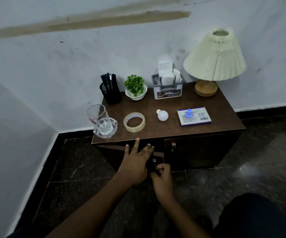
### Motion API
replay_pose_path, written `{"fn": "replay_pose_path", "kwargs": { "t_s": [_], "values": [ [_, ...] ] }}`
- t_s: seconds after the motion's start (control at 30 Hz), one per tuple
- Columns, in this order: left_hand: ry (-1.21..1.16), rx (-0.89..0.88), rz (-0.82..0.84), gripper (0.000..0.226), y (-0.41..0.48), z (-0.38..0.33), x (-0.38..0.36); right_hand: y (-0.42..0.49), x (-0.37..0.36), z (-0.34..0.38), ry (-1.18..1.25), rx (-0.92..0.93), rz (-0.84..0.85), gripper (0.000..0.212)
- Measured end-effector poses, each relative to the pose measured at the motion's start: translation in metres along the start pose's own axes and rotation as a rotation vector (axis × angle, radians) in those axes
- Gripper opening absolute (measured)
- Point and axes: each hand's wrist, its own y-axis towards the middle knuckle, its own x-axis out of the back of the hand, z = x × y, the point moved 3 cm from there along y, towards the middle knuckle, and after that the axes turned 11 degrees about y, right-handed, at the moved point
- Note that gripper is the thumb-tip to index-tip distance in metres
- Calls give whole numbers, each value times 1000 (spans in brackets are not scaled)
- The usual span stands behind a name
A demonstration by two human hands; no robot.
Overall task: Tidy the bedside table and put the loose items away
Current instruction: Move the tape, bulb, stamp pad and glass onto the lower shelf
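Your left hand (pixel 135 162) lies with straight, spread fingers on the top edge of the desk's left door (pixel 114 152), which stands slightly ajar. Your right hand (pixel 162 177) is curled just below that door's small metal handle (pixel 154 160); it may be pinching something there, but the dark blurs it and I cannot tell. On the desk (pixel 173 103), the front row runs from a glass (pixel 98 117) in a clear dish (pixel 112 130) to a tape roll (pixel 134 121), a bulb (pixel 162 115) and a flat box (pixel 197 117). Behind stand a pen holder (pixel 111 93), a small plant (pixel 135 90), a grey caddy (pixel 167 91) and a lamp (pixel 214 60).
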Motion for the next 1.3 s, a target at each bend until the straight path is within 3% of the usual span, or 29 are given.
{"fn": "replay_pose_path", "kwargs": {
  "t_s": [0.07, 0.17, 0.2, 0.27, 0.4, 0.47, 0.53, 0.67, 0.8, 0.9, 1.03, 1.13, 1.3],
  "values": [
    [-56, 1, 3, 75, -2, 2, 3, -2, 4, 0, 5, 31, -85, 26],
    [-161, 11, 57, 68, -11, 2, 8, -8, 19, 17, -17, 190, -417, 23],
    [-183, 7, 79, 66, -15, 2, 10, -11, 20, 26, -13, 264, -456, 22],
    [-203, -11, 123, 60, -19, 7, 13, -9, 16, 39, -55, 362, -334, 15],
    [-422, 0, 161, 52, -21, 30, 24, -12, -8, 37, -180, 251, 156, 16],
    [-603, 57, 173, 49, -24, 42, 21, -19, -15, 34, -376, 320, 177, 20],
    [-636, 69, 110, 48, -28, 51, 19, -25, -21, 34, -629, 434, 112, 26],
    [-343, 113, -50, 40, -35, 69, 17, -33, -35, 42, -840, 476, 111, 35],
    [-279, 116, -86, 33, -34, 77, 11, -43, -58, 35, -1056, 440, 266, 44],
    [-224, 146, -199, 58, -35, 77, 7, -40, -74, 31, -1115, 322, 411, 40],
    [-115, 220, -258, 84, -36, 81, 0, -26, -84, 16, -913, 87, 551, 50],
    [-117, 273, -261, 90, -42, 86, -7, -39, -98, 4, -389, -64, 707, 75],
    [-345, 516, -173, 85, -74, 88, -42, -65, -120, -11, -19, -40, 757, 81]
  ]
}}
